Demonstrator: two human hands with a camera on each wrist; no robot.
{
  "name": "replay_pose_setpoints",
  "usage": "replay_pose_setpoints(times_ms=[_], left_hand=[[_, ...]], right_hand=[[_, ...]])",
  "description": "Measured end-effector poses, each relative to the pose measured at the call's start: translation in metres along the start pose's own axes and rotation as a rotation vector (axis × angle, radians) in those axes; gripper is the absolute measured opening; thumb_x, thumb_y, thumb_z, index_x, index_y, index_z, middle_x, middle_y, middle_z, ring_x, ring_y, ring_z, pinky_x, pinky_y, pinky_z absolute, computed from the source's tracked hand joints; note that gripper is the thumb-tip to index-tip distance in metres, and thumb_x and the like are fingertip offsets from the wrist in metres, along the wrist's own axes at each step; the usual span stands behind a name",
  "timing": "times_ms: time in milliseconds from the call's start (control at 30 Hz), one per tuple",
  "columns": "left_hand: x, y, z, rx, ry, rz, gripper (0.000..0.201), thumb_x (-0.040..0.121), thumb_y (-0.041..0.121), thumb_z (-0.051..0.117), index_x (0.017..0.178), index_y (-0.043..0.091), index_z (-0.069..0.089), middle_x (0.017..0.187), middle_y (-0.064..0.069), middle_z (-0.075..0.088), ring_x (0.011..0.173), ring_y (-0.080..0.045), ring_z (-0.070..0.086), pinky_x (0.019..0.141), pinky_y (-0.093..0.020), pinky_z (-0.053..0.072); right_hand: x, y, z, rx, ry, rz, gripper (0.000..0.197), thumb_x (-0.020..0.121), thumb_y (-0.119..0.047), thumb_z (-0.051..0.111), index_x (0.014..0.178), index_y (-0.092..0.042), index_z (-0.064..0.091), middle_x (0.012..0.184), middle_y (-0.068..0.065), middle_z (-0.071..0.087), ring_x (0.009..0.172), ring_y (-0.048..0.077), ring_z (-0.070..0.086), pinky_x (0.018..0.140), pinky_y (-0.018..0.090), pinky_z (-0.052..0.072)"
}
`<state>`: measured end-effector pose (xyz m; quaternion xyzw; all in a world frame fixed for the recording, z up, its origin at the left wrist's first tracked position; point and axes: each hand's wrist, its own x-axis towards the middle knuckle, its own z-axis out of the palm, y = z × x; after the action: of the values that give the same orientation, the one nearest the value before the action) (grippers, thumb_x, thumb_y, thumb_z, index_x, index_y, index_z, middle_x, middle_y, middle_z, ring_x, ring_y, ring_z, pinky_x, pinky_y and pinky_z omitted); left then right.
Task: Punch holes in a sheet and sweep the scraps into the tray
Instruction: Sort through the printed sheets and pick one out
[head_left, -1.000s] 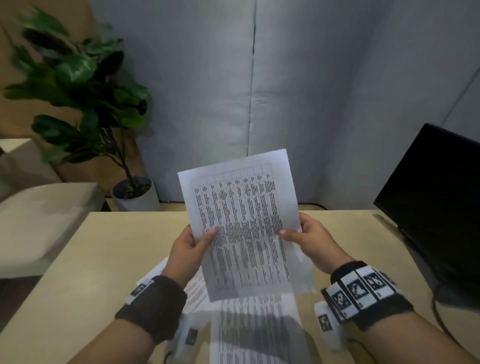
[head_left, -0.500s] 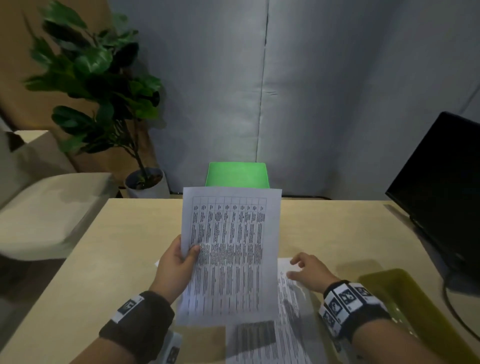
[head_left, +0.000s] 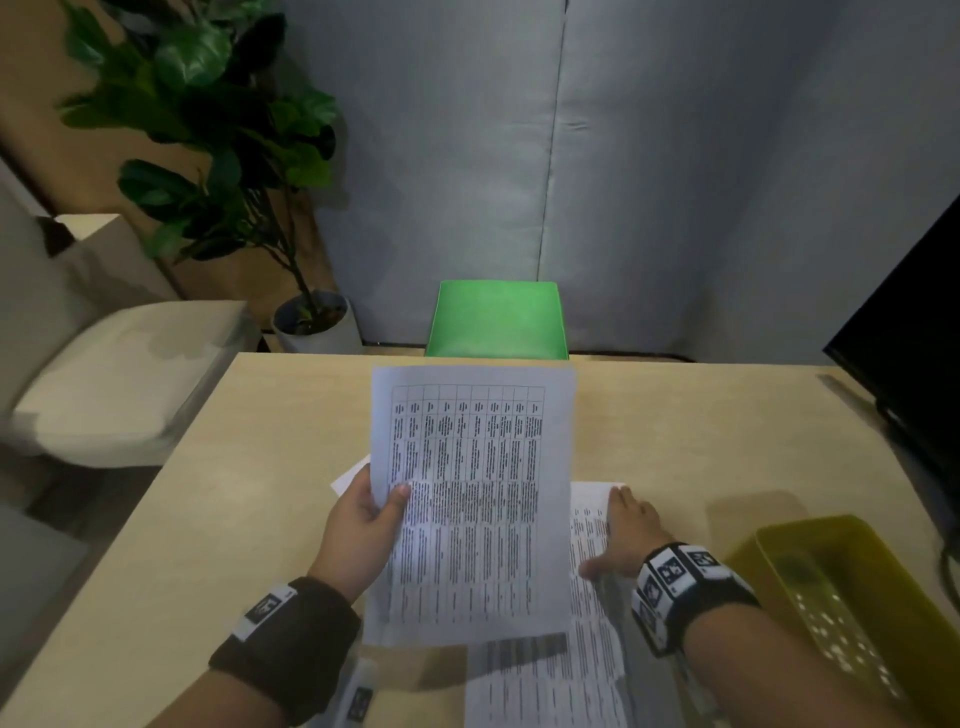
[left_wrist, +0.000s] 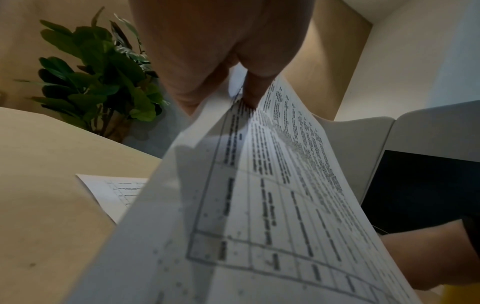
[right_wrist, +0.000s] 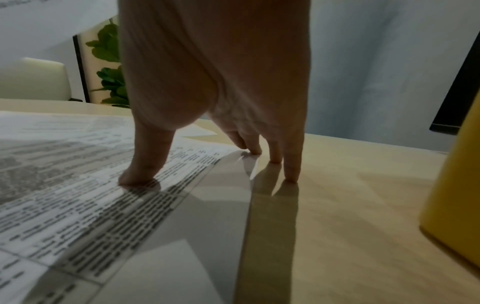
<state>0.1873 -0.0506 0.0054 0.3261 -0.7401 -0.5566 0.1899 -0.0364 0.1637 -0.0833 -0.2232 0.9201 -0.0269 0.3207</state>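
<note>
My left hand (head_left: 363, 525) pinches a printed sheet (head_left: 475, 499) by its left edge, thumb on top, and holds it above the table; the same printed sheet (left_wrist: 259, 205) fills the left wrist view. My right hand (head_left: 626, 535) rests flat with straight fingers on the stack of printed pages (head_left: 592, 613) lying on the table, its thumb (right_wrist: 145, 164) on a page and the outer fingertips (right_wrist: 291, 174) on the bare wood. A yellow tray (head_left: 852, 597) with white paper scraps inside stands to the right. No hole punch is in view.
The light wooden table (head_left: 234, 493) runs back to a green chair back (head_left: 498, 322). A black monitor (head_left: 914, 332) stands at the right edge. A potted plant (head_left: 218, 156) and a pale seat (head_left: 130, 374) are beyond the table's left side.
My right hand let go of the sheet and came down onto the stack on the table. The left hand alone lowered the sheet. The camera tilted down, bringing the tray into view.
</note>
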Motion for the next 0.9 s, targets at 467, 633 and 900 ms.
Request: replay_pose_setpoints(times_ms=[467, 633, 900], left_hand=[[0.014, 0.005, 0.015, 0.003, -0.016, -0.004, 0.03, 0.093, 0.023, 0.053, 0.123, 0.027, 0.051, 0.108, 0.0, 0.067, 0.092, -0.018, 0.063, 0.081, -0.037, 0.052], [0.016, 0.013, 0.021, -0.006, -0.019, 0.006, 0.027, 0.093, 0.023, 0.054, 0.12, 0.029, 0.051, 0.108, 0.0, 0.068, 0.096, -0.022, 0.064, 0.083, -0.043, 0.053], [0.02, 0.028, 0.021, -0.034, 0.034, 0.025, 0.022, 0.096, 0.019, 0.049, 0.115, 0.03, 0.049, 0.105, -0.001, 0.067, 0.092, -0.023, 0.066, 0.071, -0.034, 0.054]], right_hand=[[-0.011, -0.007, -0.015, 0.367, 0.101, -0.041, 0.088, 0.071, -0.008, 0.079, 0.143, -0.024, 0.03, 0.137, 0.013, 0.036, 0.103, 0.027, 0.057, 0.083, 0.032, 0.052], [-0.017, -0.007, -0.036, 0.713, 0.151, -0.17, 0.096, 0.075, 0.0, 0.072, 0.148, -0.027, 0.015, 0.111, 0.012, 0.064, 0.09, 0.025, 0.063, 0.067, 0.026, 0.05], [-0.062, -0.022, -0.111, 0.993, 0.428, -0.35, 0.036, 0.077, -0.005, 0.075, 0.109, -0.015, 0.06, 0.101, 0.002, 0.071, 0.094, 0.022, 0.069, 0.081, 0.039, 0.057]])
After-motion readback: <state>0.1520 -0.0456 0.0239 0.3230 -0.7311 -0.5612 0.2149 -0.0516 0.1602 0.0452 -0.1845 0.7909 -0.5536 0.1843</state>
